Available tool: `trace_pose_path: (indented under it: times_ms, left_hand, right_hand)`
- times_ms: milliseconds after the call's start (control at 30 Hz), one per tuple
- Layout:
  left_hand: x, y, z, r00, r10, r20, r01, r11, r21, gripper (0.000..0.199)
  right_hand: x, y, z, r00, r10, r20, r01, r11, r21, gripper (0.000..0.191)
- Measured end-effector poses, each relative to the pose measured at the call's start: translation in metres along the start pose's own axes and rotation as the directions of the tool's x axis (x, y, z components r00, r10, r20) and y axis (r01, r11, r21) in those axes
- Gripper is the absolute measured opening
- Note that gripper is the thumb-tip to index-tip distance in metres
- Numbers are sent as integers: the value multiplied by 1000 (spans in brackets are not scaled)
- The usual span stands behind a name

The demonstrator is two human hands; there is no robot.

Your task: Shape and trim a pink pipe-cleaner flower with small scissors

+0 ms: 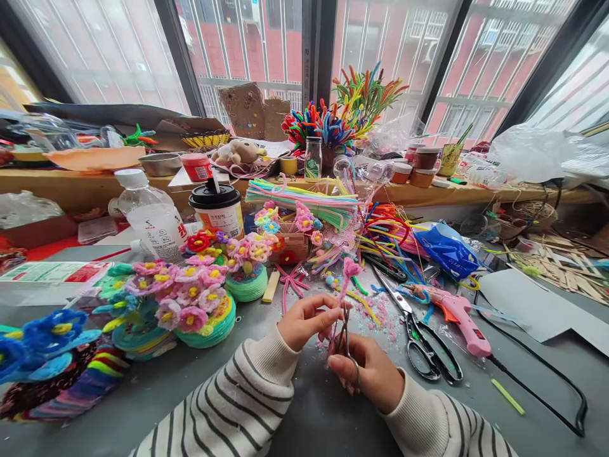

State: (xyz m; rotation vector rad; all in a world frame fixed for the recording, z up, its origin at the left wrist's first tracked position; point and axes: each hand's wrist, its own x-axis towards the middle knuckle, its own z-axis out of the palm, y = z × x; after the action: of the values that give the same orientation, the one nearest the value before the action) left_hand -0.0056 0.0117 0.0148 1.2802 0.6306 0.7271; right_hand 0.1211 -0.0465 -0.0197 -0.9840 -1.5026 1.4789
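Near the middle of the table, my left hand (311, 320) pinches a pink fuzzy pipe-cleaner piece (351, 269), whose fluffy end sticks up above the fingers. My right hand (366, 368) is closed around the handles of small metal scissors (347, 336). The scissor blades point up, close beside the pink stem and the left fingertips. Whether the blades touch the stem is too small to tell. Pink fluff (387, 330) lies scattered on the table behind the hands.
Large black-handled scissors (421, 343) and a pink glue gun (464, 317) with its cord lie to the right. Flower-topped pots (204, 311) stand left, near a plastic bottle (152, 222) and a lidded cup (219, 212). Pipe-cleaner bundles (304, 200) lie behind.
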Motion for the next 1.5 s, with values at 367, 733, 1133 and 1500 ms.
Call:
trace_pose_path:
  times_ms: [367,733,1133,1500]
  left_hand:
    - [0,-7,-3,995,1,102,12,992,-127,20]
    - [1,-2,-2,1000,16,-20,-16,999,-44,23]
    - [0,-2,-2,999,-28,44,28,1000,-11,24]
    - [-1,0,2,999,-31,-19,32,995,99,25]
  right_hand:
    - [0,-2,1,999,16,43,-19,998,67,35]
    - [1,3,-1,998,-43,-43,44,999,3,36]
    - [-2,0,-1,993,-101,-65,89,981,-173,42]
    - [-2,-1,-4,983,-101,-156,42,939,-341,37]
